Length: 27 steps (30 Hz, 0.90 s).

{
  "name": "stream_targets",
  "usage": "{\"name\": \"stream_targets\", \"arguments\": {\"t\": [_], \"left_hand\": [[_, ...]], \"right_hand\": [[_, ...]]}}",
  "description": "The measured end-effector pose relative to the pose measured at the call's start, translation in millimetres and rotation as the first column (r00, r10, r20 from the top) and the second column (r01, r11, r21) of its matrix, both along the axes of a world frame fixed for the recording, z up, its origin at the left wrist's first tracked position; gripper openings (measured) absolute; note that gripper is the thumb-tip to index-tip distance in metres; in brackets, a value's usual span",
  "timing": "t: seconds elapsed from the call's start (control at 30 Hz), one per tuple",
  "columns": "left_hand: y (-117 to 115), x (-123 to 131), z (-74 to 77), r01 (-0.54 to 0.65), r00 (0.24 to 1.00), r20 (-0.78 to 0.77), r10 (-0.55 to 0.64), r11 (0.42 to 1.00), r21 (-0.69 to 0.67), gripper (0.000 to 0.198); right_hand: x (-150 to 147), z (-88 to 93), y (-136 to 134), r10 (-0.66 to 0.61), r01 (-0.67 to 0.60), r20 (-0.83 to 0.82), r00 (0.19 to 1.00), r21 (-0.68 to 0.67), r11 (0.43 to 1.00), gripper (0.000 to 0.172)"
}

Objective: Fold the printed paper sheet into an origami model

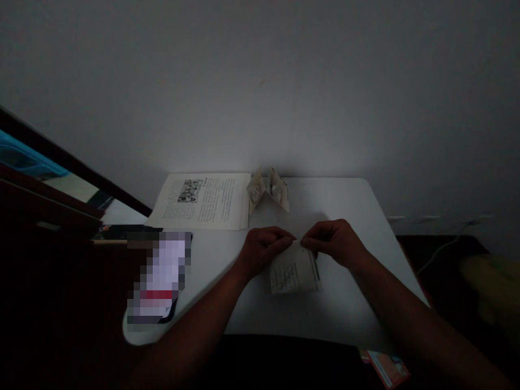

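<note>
Between my two hands is a folded sheet of printed paper (293,273), its lower part hanging down over the white table. My left hand (264,249) pinches its upper edge between thumb and curled fingers. Close beside it, my right hand (335,241) pinches the same edge near the upper right corner. Fine print covers the side of the paper that faces me. Just beyond my hands stands a folded paper shape (278,189) with two pointed, open parts, made of similar printed paper.
A stack of printed sheets (203,203) lies at the table's back left, by the wall. A phone with a blurred screen (164,276) rests at the left edge of the white table (345,314). Below the front edge is a colourful booklet (388,368).
</note>
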<state>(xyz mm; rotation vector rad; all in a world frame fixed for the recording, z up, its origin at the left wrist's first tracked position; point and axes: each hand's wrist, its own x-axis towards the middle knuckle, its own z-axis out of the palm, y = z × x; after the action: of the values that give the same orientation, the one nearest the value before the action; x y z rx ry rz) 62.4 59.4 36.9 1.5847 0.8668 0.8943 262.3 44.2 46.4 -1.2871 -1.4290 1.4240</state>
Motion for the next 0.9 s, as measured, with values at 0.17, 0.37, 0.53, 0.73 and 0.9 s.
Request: {"name": "stream_targets", "arguments": {"t": [0.17, 0.37, 0.53, 0.73, 0.9], "left_hand": [[0.1, 0.4, -0.2, -0.054, 0.995, 0.081, 0.053, 0.998, 0.013, 0.043], [-5.4, 1.2, 1.1, -0.115, 0.989, 0.091, 0.116, 0.993, -0.016, 0.042], [-5.3, 1.1, -2.8, -0.147, 0.983, 0.112, 0.149, 0.989, -0.025, 0.040], [-3.0, 0.6, -1.9, -0.159, 0.986, 0.052, 0.156, 0.986, 0.055, 0.043], [-1.8, -0.8, -4.5, -0.194, 0.979, 0.091, 0.182, 0.970, 0.149, 0.040]], "right_hand": [[-4.7, -1.4, -1.7, 0.028, -0.028, -0.002, 1.000, -0.009, 1.000, 0.026], [-12.3, -4.7, -1.9, 0.040, -0.041, -0.030, 0.999, -0.031, 0.999, 0.023], [-12.8, -3.6, -1.7, 0.015, -0.016, -0.022, 1.000, -0.032, 0.999, 0.019], [-9.6, -5.4, -1.7, -0.018, 0.018, -0.005, 1.000, -0.023, 1.000, 0.019], [-12.6, -5.4, -1.5, -0.018, 0.017, 0.052, 0.999, 0.009, 1.000, 0.022]]}}
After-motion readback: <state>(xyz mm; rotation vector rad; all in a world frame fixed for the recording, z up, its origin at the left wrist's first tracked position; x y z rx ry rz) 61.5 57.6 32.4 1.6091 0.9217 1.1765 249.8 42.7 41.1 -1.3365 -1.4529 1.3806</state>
